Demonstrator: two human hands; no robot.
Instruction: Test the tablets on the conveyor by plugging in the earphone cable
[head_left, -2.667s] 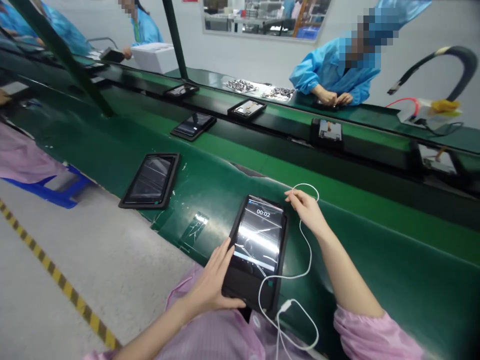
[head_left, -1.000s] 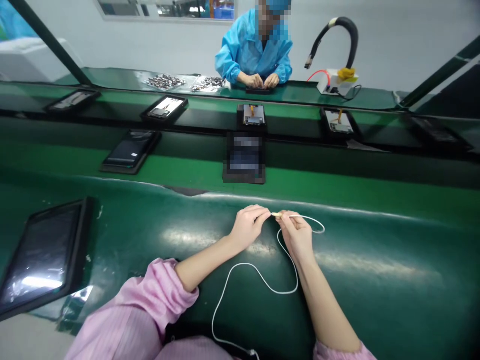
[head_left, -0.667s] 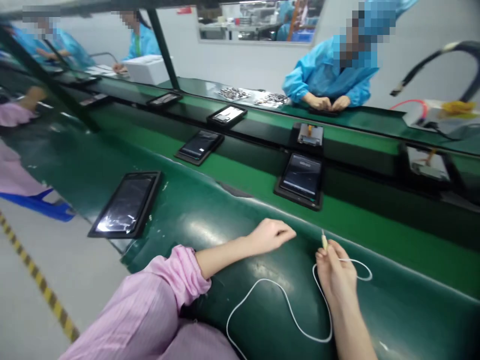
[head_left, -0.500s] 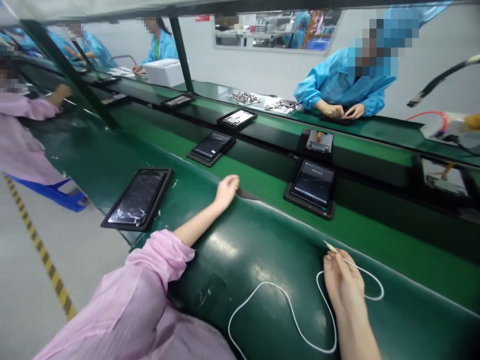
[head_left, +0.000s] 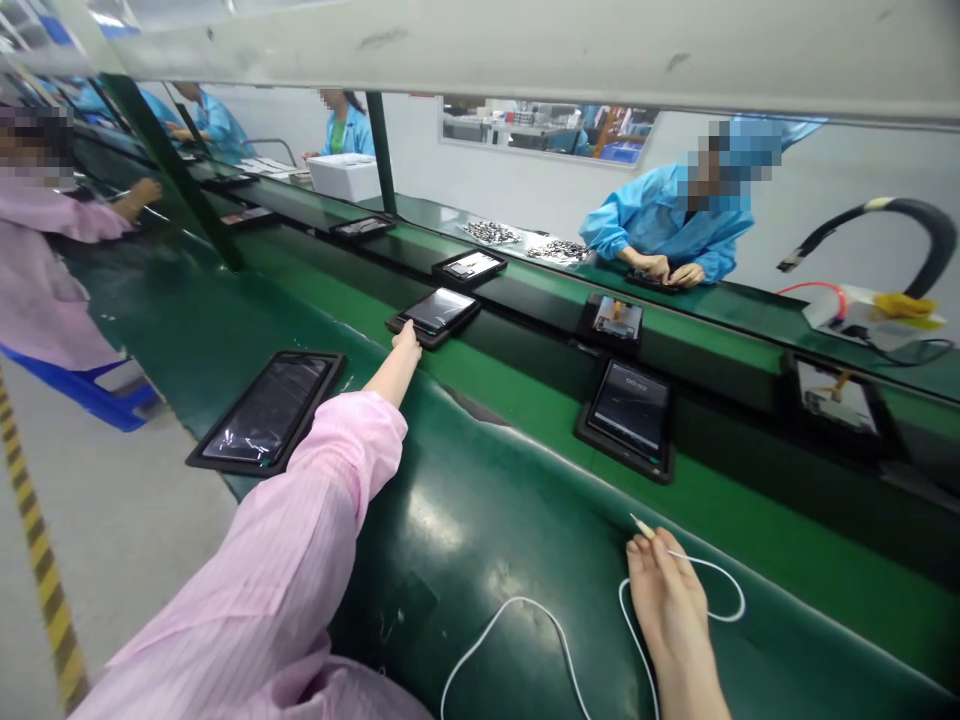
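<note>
My left hand (head_left: pixel 406 350) reaches out over the belt, its fingers closed at the near left corner of a tablet (head_left: pixel 442 308) in a black frame. The thumb side touches the tablet's edge; the fingers beneath are partly hidden. In my right hand (head_left: pixel 666 585), palm turned up above the green mat, a white cable (head_left: pixel 559 625) is pinched by its slim, cream-coloured pointed end (head_left: pixel 643 527). The cable loops behind that hand and runs down across the mat. Left of my sleeve lies another black-framed tablet (head_left: pixel 266 410) with a dark, glossy screen.
On the green belt (head_left: pixel 517 395) sits a tablet (head_left: pixel 628 410) with digits on its screen. Behind are framed units with exposed panels (head_left: pixel 616 318). A co-worker in blue (head_left: pixel 667 220) handles a dark item across the line. A pink-sleeved person (head_left: pixel 52 230) sits left. A green post (head_left: pixel 169 175) stands between.
My left hand has moved forward and left from the mat's edge to the tablet on the belt. My right hand still holds the cable end. The view has tilted upward.
</note>
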